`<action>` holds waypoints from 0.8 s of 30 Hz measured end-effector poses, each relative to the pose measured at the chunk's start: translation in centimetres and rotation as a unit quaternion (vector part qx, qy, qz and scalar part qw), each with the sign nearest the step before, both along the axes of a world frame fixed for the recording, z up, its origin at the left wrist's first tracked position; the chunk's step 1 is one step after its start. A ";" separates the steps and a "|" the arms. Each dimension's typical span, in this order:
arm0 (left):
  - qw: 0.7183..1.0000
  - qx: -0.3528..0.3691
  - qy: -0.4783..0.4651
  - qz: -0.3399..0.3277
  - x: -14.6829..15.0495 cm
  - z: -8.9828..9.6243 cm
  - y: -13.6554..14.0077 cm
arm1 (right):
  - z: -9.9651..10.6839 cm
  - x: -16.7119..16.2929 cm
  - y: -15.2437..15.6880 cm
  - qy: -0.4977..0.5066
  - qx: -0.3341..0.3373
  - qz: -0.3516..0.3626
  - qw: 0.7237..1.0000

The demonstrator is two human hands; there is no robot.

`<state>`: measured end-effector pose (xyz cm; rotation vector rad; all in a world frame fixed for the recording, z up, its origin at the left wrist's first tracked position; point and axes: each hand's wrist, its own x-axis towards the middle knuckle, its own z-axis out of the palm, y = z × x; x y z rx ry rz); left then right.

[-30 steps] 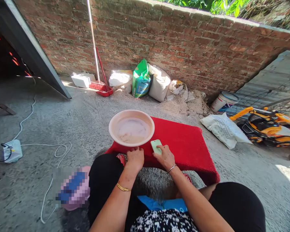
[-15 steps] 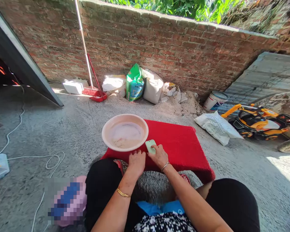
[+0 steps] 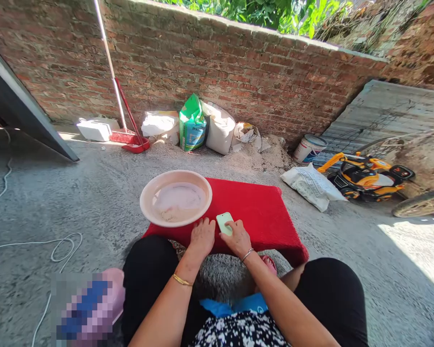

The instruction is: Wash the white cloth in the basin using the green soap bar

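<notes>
A wide pale pink basin [image 3: 147,212] of cloudy water stands on the left of a bench or low table covered with a red cloth [image 3: 253,207]. My left hand [image 3: 202,237] lies palm down on the cloth's near edge, just below the basin rim, fingers stretched forward and holding nothing. My right hand [image 3: 238,238] grips a flat, pale green phone [image 3: 223,220] at its near end, thumb on top. The phone is low over the cloth, right of the basin; I cannot tell whether it touches it.
A pink container [image 3: 114,284], partly blurred out, is by my left knee, near a white cable [image 3: 63,250]. Along the brick wall are a red dustpan [image 3: 135,144], a green bag [image 3: 193,125] and a bucket [image 3: 310,147]. At right is a toy digger [image 3: 369,178].
The view has turned slightly right, so the surroundings sit further left. My right hand keeps hold of the phone, and my left hand has flattened a little by the basin.
</notes>
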<state>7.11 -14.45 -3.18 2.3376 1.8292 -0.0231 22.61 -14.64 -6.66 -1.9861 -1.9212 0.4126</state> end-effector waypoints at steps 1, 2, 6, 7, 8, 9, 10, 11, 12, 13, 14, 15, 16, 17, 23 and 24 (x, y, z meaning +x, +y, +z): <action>1.000 -0.006 0.005 0.002 0.1 0.0 0.1 | -0.1 0.2 -0.1 0.001 -0.005 -0.001 1.000; 1.000 -0.012 0.010 0.005 0.2 -0.1 0.1 | -0.2 0.9 -0.3 0.001 -0.011 -0.013 1.000; 0.999 -0.036 0.022 0.018 0.3 -0.2 -0.1 | 0.1 5.9 -0.7 -0.018 -0.025 -0.113 0.993; 0.999 -0.044 0.024 0.022 0.2 -0.2 -0.2 | 0.2 7.0 -0.8 -0.024 -0.026 -0.137 0.990; 0.998 -0.051 0.026 0.025 0.2 -0.2 -0.1 | 0.4 7.6 -0.9 -0.028 -0.026 -0.154 0.987; 0.998 -0.056 0.028 0.029 0.2 -0.2 -0.1 | 0.6 7.7 -1.1 -0.027 -0.025 -0.162 0.986; 0.997 -0.060 0.031 0.031 0.2 -0.2 0.0 | 0.6 7.4 -1.3 -0.022 -0.021 -0.158 0.987; 0.997 -0.062 0.034 0.033 0.2 -0.2 0.1 | 0.7 6.7 -1.5 -0.013 -0.016 -0.143 0.990; 0.997 -0.064 0.037 0.034 0.3 -0.1 0.2 | 0.6 5.7 -1.8 -0.002 -0.009 -0.117 0.993; 0.996 -0.066 0.040 0.035 0.4 -0.1 0.4 | 0.5 4.6 -2.0 0.009 -0.002 -0.084 0.996; 0.996 -0.069 0.040 0.035 0.5 -0.1 0.5 | 0.3 3.6 -2.1 0.018 0.004 -0.050 0.999; 0.996 -0.071 0.039 0.035 0.6 -0.1 0.6 | 0.2 2.7 -2.3 0.023 0.007 -0.019 1.000; 0.996 -0.073 0.036 0.034 0.7 -0.1 0.7 | 0.0 2.2 -2.3 0.024 0.006 0.003 1.000; 0.996 -0.074 0.032 0.033 0.7 -0.1 0.7 | -0.1 2.1 -2.4 0.024 0.002 0.014 1.000; 0.995 -0.093 0.006 0.023 0.1 -0.2 0.8 | 0.2 9.0 -3.0 0.009 -0.041 -0.109 0.993; 0.995 -0.101 0.008 0.023 0.0 -0.3 0.8 | 0.4 10.3 -3.2 -0.001 -0.044 -0.137 0.990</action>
